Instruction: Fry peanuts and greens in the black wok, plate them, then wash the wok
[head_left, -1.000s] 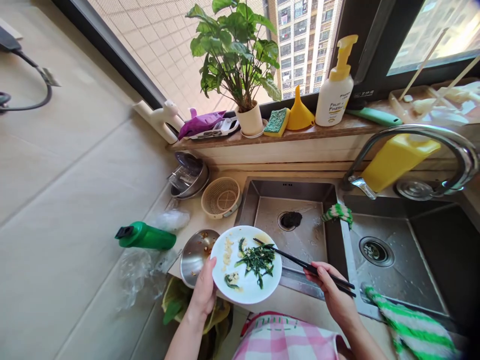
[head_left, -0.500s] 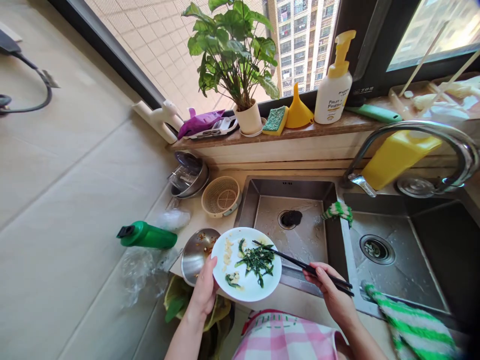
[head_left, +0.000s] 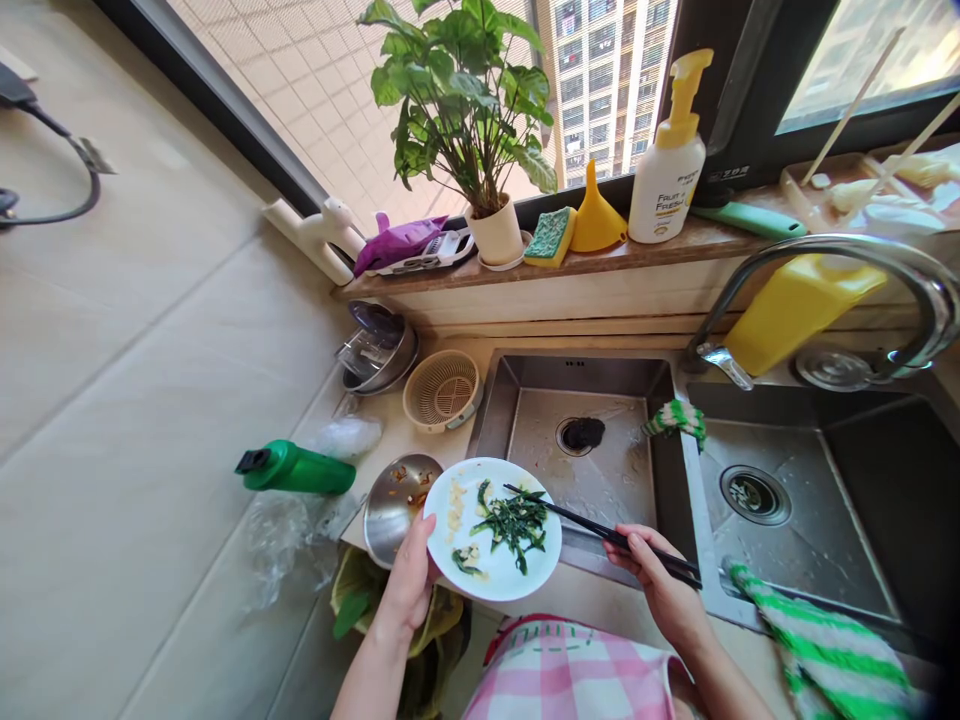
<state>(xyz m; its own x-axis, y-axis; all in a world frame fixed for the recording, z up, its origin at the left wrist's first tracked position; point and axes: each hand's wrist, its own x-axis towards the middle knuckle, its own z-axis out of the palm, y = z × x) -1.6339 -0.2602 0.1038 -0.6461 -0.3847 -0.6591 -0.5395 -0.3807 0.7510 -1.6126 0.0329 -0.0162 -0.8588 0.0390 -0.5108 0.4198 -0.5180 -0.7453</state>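
Observation:
My left hand [head_left: 411, 572] grips the left rim of a white plate [head_left: 499, 587], thumb on top and fingers hidden beneath. Cooked leafy greens [head_left: 517, 525] lie right of the plate's middle, with pale chopped garlic bits [head_left: 455, 505] along the left side. In my right hand [head_left: 656, 580] is a pair of black chopsticks [head_left: 592, 525], their tips over the upper edge of the greens. Partly behind the plate, a steel bowl [head_left: 386, 515] with reddish-brown scraps sits on the counter. Below it is a bin with a yellowish liner [head_left: 352, 575], partly covered by my left arm.
A double steel sink lies ahead, its left basin [head_left: 540, 410] with a dark lump [head_left: 583, 433] at the drain. Around it are a tan basket [head_left: 442, 392], a green bottle [head_left: 300, 468], a faucet [head_left: 825, 250] and a green-white striped cloth [head_left: 840, 640].
Both hands, the plate and the chopsticks stay almost in place; the chopsticks shift very slightly left. The greens look the same.

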